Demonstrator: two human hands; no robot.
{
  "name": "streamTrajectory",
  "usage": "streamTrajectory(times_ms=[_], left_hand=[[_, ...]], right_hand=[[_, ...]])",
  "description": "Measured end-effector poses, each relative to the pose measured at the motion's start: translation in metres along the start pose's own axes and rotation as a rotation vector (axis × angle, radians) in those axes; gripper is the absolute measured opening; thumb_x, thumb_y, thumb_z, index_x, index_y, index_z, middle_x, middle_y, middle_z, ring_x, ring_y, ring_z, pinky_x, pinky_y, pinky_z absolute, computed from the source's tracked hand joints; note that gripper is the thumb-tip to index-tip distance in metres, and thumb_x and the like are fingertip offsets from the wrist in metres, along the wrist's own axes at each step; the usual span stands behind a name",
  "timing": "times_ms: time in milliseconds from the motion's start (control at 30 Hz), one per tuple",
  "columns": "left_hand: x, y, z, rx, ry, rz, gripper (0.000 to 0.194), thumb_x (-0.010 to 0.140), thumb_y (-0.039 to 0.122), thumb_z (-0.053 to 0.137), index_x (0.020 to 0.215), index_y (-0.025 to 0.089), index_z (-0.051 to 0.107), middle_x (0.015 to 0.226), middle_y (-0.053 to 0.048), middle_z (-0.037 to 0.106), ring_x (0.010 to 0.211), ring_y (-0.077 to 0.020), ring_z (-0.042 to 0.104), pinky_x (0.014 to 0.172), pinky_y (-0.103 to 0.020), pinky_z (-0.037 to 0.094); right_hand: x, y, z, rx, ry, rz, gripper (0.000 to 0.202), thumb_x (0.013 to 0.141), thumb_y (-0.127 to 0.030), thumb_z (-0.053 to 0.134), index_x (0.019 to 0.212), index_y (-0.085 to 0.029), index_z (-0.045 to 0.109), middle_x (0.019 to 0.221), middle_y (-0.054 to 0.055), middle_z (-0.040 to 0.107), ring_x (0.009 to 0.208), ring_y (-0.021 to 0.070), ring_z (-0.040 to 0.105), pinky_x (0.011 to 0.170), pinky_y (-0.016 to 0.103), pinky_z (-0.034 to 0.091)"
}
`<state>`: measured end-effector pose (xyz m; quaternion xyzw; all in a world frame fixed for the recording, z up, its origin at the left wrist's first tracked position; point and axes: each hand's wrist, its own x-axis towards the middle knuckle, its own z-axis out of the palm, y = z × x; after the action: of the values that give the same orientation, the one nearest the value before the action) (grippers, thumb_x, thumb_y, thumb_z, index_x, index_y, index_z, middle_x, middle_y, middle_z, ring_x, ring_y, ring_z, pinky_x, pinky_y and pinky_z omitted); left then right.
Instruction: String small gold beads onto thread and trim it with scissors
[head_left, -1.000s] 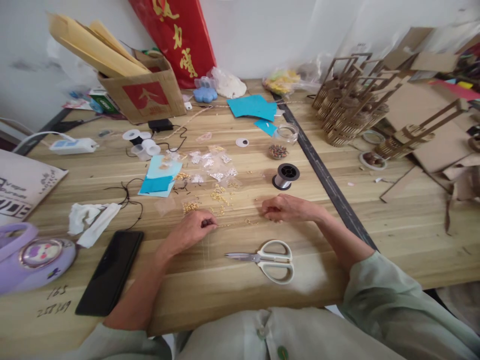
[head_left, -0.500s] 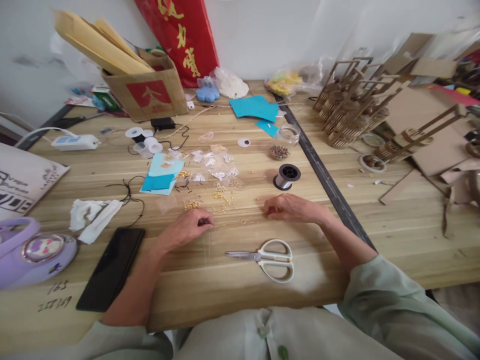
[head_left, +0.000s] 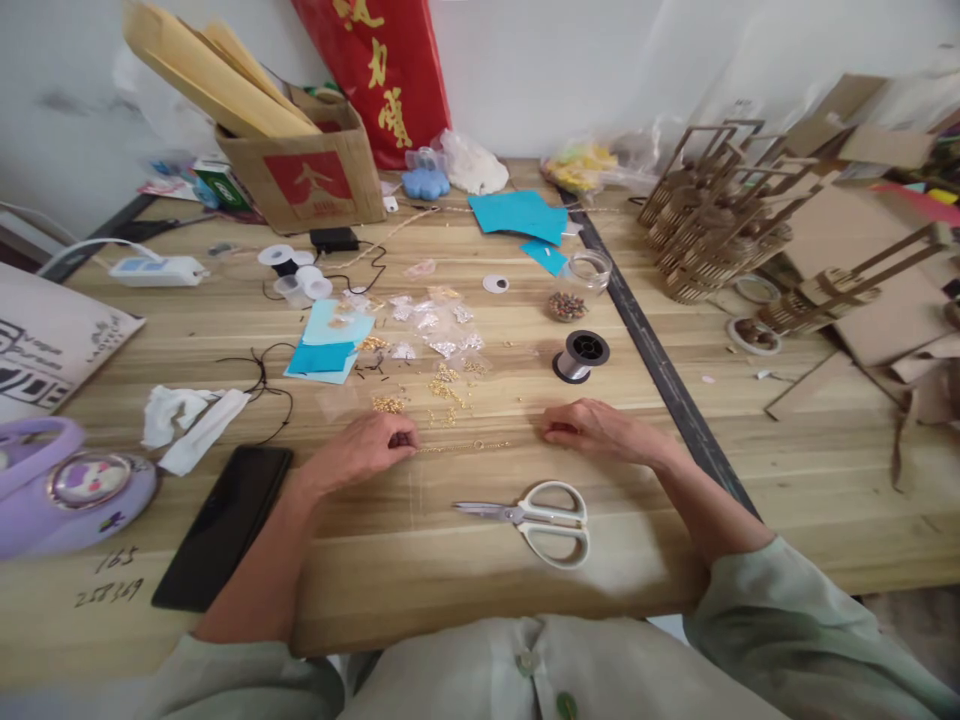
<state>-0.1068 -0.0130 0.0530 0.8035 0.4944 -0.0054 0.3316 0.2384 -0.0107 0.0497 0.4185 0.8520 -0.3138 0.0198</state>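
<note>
Wood with pale and dark stripes makes up the table (head_left: 360,570) under your hands, and a plain light wall (head_left: 570,90) stands past its far side. Your left hand (head_left: 360,450) has its thumb and fingers pinched together at one end of a thin gold chain (head_left: 495,444). The chain lies on the wood in the space between your hands, with a small ring on it. Your right hand (head_left: 596,430) rests just past the other end, its fingers curled in; you can't tell if it has something tiny in it. White-handled scissors (head_left: 517,514) lie closer to you than both hands, blades to the left. A spool of wire (head_left: 585,352) stands just beyond your right hand, with a dish of small beads (head_left: 568,306) behind it. Little gold bits (head_left: 388,405) sit in a pile just beyond your left hand. A black phone (head_left: 225,528) lies left of your left hand, beside that arm.
</note>
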Motion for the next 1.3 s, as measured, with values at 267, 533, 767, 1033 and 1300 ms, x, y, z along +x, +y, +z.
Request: streamTrajectory(times_ms=[267, 533, 767, 1033, 1300], left_hand=[[-0.003, -0.005, -0.004, 0.029, -0.036, -0.025, 0.016, 0.077, 0.031, 0.055, 0.077, 0.019, 0.067, 0.071, 0.0, 0.067, 0.065, -0.0149, 0.058, 0.063, -0.025, 0.039], [-0.012, -0.003, -0.015, 0.086, 0.101, -0.055, 0.018, 0.083, 0.032, 0.052, 0.081, 0.021, 0.065, 0.076, -0.001, 0.067, 0.07, -0.0164, 0.059, 0.065, -0.026, 0.038], [-0.004, 0.011, -0.015, 0.109, 0.172, 0.067, 0.019, 0.087, 0.028, 0.049, 0.084, 0.019, 0.065, 0.085, -0.003, 0.067, 0.077, -0.0175, 0.059, 0.072, -0.028, 0.04], [0.006, 0.019, -0.012, 0.092, 0.177, 0.158, 0.027, 0.093, 0.029, 0.043, 0.093, 0.018, 0.067, 0.094, -0.005, 0.069, 0.09, -0.019, 0.06, 0.082, -0.031, 0.042], [0.039, 0.05, 0.019, 0.078, 0.119, 0.183, 0.018, 0.086, 0.02, 0.052, 0.09, 0.02, 0.07, 0.093, -0.005, 0.07, 0.089, -0.0196, 0.061, 0.082, -0.03, 0.044]], right_hand=[[0.003, 0.01, 0.005, 0.116, 0.004, -0.05, 0.015, 0.089, -0.03, 0.049, 0.086, -0.019, 0.059, 0.074, 0.0, 0.061, 0.064, 0.0128, 0.053, 0.062, 0.024, 0.034], [-0.008, 0.001, 0.003, -0.225, 0.217, 0.062, 0.016, 0.088, -0.029, 0.056, 0.102, -0.02, 0.056, 0.108, 0.007, 0.059, 0.083, 0.0183, 0.06, 0.067, 0.027, 0.036], [-0.007, -0.011, 0.007, -0.248, 0.207, 0.019, 0.007, 0.091, -0.022, 0.051, 0.096, -0.019, 0.055, 0.094, 0.004, 0.062, 0.077, 0.016, 0.059, 0.062, 0.026, 0.031], [0.011, -0.023, 0.028, -0.185, 0.219, -0.071, 0.015, 0.096, -0.025, 0.045, 0.103, -0.019, 0.056, 0.102, 0.005, 0.058, 0.078, 0.0143, 0.058, 0.063, 0.025, 0.034], [0.025, -0.027, 0.045, -0.201, 0.303, -0.08, 0.014, 0.096, -0.022, 0.044, 0.101, -0.018, 0.056, 0.098, 0.005, 0.056, 0.078, 0.0136, 0.056, 0.063, 0.024, 0.035]])
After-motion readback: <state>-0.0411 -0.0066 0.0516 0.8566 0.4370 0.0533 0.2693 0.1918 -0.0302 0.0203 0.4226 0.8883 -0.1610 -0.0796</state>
